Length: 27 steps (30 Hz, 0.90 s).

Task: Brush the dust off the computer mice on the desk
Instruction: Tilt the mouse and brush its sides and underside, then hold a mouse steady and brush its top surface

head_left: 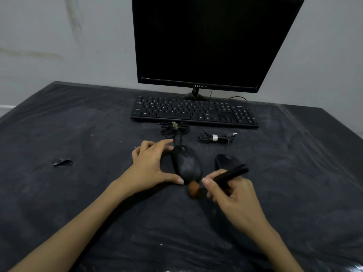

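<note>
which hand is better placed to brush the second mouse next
Right. The right hand already grips the brush, and the second mouse lies just beyond it. The left hand is steadying the first mouse.

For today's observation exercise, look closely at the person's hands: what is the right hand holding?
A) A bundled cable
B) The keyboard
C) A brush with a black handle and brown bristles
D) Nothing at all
C: the right hand grips a brush with a black handle, its brown bristles at the near end of the mouse that the left hand steadies; the bundled cable lies untouched near the keyboard.
</note>
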Motion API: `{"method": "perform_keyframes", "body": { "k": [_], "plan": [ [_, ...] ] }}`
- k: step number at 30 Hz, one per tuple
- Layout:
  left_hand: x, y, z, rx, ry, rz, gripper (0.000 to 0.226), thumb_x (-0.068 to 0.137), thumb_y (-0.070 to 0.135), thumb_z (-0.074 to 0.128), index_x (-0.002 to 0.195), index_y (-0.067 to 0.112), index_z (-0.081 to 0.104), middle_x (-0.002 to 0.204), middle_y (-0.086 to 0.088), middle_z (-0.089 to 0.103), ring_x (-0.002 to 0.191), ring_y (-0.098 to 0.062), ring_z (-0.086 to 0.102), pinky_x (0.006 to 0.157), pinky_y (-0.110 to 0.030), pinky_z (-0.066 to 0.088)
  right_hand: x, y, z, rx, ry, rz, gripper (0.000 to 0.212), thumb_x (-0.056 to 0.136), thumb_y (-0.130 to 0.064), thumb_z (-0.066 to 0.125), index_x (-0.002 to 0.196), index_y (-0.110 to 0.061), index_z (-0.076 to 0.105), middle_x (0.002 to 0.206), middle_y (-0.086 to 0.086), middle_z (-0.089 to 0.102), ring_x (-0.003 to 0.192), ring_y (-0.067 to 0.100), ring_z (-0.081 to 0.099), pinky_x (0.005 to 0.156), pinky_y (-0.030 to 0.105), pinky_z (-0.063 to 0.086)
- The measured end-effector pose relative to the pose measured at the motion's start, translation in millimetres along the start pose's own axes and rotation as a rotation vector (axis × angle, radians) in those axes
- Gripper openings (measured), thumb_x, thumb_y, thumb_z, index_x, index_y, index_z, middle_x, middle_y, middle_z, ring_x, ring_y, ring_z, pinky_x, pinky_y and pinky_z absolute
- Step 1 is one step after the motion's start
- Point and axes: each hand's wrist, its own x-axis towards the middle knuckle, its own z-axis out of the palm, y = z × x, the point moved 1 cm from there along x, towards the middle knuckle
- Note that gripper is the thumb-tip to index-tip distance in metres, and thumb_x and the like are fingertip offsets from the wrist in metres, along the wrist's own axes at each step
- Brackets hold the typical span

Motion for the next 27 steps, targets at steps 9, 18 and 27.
{"method": "perform_keyframes", "body": {
  "k": [9, 18, 27],
  "plan": [
    [15.6, -4.9, -24.2, -0.082, -0.115, 0.067, 0.096, 0.052, 0.059, 0.08, 0.135, 0.049, 0.033, 0.137, 0.026, 0.041, 0.124, -0.008, 0.023, 0.111, -0.047, 0.025, 3.4, 9.0, -23.2, 0.144, 0.204, 0.121, 0.028, 0.075, -0.045, 0.062, 0.071, -0.017, 0.068, 0.061, 0.005, 0.067, 0.052, 0.006, 0.058, 0.051, 0.02, 0.047],
    [51.5, 13.9, -26.9, 0.083, -0.423, 0.174, 0.113, 0.063, 0.025, 0.085, 0.141, 0.056, 0.01, 0.136, 0.038, 0.041, 0.124, -0.001, 0.018, 0.102, -0.035, 0.015, 22.5, 8.5, -44.2, 0.403, 0.342, 0.156, 0.031, 0.079, -0.037, 0.063, 0.091, -0.01, 0.071, 0.061, 0.006, 0.062, 0.051, 0.006, 0.052, 0.041, 0.016, 0.04],
    [45.0, 26.2, -19.7, 0.097, -0.348, 0.155, 0.108, 0.052, 0.053, 0.086, 0.137, 0.055, 0.02, 0.118, 0.029, 0.051, 0.109, -0.007, 0.029, 0.097, -0.027, 0.013, 34.2, 19.8, -43.0, 0.424, 0.352, 0.138, 0.009, 0.085, -0.007, 0.066, 0.093, -0.01, 0.067, 0.067, 0.002, 0.064, 0.055, 0.006, 0.056, 0.044, 0.017, 0.044]
  ]
}}
